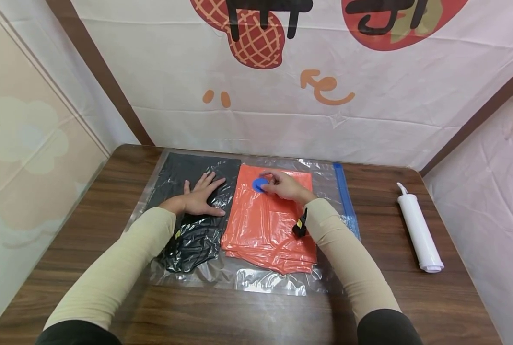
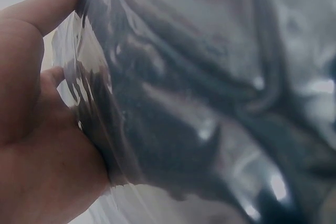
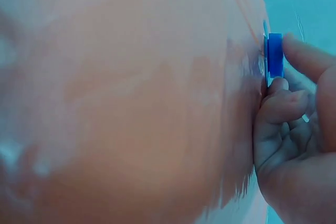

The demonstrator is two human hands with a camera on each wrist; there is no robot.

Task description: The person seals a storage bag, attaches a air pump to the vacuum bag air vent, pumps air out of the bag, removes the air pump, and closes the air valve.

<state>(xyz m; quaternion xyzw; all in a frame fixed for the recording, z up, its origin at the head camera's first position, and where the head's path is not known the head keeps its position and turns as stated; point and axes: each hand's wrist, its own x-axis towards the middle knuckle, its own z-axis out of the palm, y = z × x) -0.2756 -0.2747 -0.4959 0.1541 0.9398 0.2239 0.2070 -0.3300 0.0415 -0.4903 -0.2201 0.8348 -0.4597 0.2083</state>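
A clear vacuum storage bag (image 1: 325,178) lies flat on the table, with a folded black garment (image 1: 192,165) in its left half and a folded orange one (image 1: 252,230) in its right half. My left hand (image 1: 199,200) rests on the bag over the black garment, fingers spread. On the orange side, the right hand (image 1: 287,186) pinches the round blue valve cap (image 1: 259,185) between thumb and fingers. From the right wrist, the blue cap (image 3: 275,55) shows edge-on, standing out from the plastic. In the left wrist view, wrinkled plastic touches the left palm (image 2: 52,166).
A blue zip strip (image 1: 346,194) runs along the bag's right edge. Further right, a white hand pump (image 1: 418,232) with a narrow nozzle lies on the brown wooden table (image 1: 278,316). Printed cloth walls (image 1: 261,129) stand behind and at both sides.
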